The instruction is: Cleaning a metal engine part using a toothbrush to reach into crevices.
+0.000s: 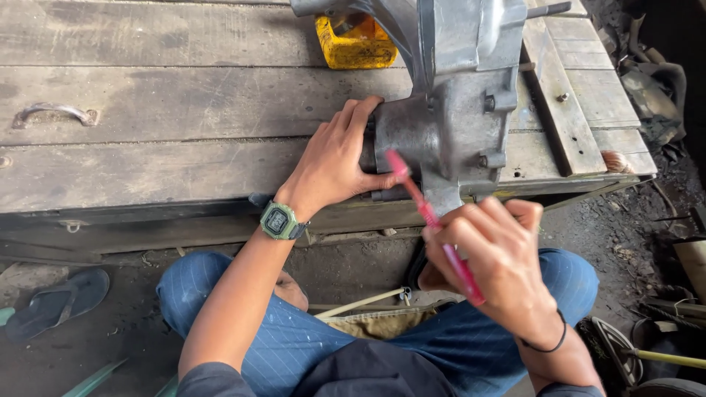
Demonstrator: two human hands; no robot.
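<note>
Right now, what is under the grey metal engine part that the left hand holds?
The grey metal engine part rests on worn wooden planks of a low platform. The left hand covers its near side, and where exactly it touches the wood is hidden.

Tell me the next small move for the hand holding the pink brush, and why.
Probably ease the pink plastic toothbrush in the right hand a little further along the grey cast-metal engine casing. Its head already sits against the casing's lower edge, while the left hand grips the casing's side on the wooden plank bench, steadying it.
</note>
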